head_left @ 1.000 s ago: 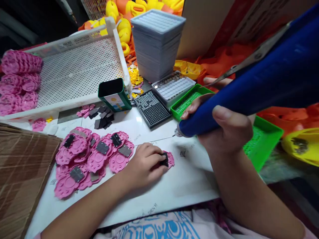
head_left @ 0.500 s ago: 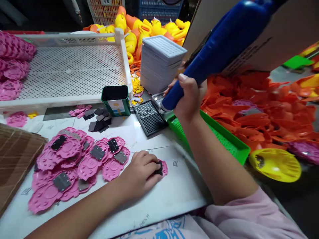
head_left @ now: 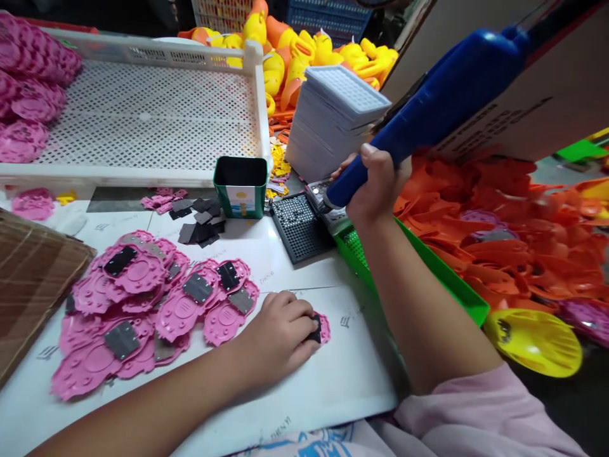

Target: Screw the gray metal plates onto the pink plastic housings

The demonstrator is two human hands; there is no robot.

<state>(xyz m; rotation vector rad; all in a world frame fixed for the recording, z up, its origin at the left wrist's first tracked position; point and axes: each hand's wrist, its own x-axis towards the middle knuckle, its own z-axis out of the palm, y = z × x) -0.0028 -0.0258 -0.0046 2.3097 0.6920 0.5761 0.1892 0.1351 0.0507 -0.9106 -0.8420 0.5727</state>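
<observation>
My right hand is wrapped around a blue electric screwdriver, which slants down to the left. Its tip is at a black perforated screw tray and a small metallic tray beside it; whether a screw sits on the tip is too small to tell. Low on the white worktop, my left hand presses its curled fingers on a pink plastic part with a black plate on it. The hand covers most of that part. Left of it lies a pile of pink plastic parts bearing black and grey plates.
Loose dark plates lie by a green tin. Behind stand a white perforated crate and a stack of white trays. A green basket, orange parts and a yellow piece are at right; a cardboard box is at left.
The whole view has shifted, so most things sit further right. The screwdriver leans slightly flatter, its tip still by the screw tray. My left hand keeps its hold on the pink part.
</observation>
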